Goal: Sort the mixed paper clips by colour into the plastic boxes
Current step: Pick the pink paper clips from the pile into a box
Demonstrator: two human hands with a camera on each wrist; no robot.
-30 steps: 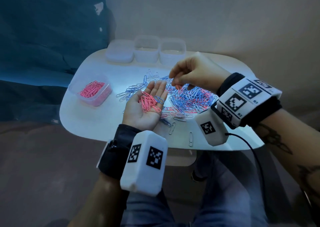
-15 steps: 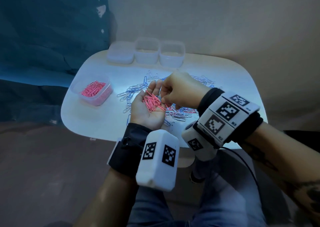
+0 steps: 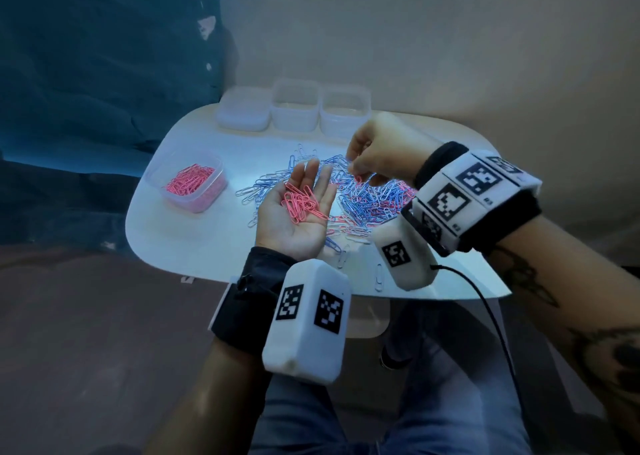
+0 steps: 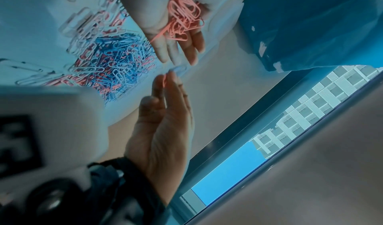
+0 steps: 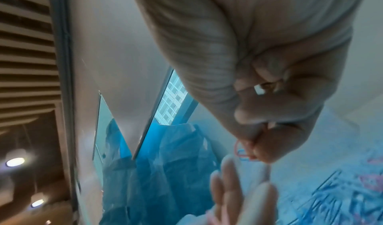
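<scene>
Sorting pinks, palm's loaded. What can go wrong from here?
1. The left hand lies flat and open under a loose heap of pink clips; a tilt may spill them into the mixed pile.
2. The right hand pinches a pink clip; a blue one seems snagged on it, risking a missort into the pink box.

I read this as a room under renovation: blue plastic sheeting (image 3: pixel 86 83) drapes the wall beside my small white table (image 3: pixel 194 232), recessed ceiling lights (image 5: pixel 14 161) glow, apartment blocks (image 4: pixel 323 104) fill the window.
</scene>
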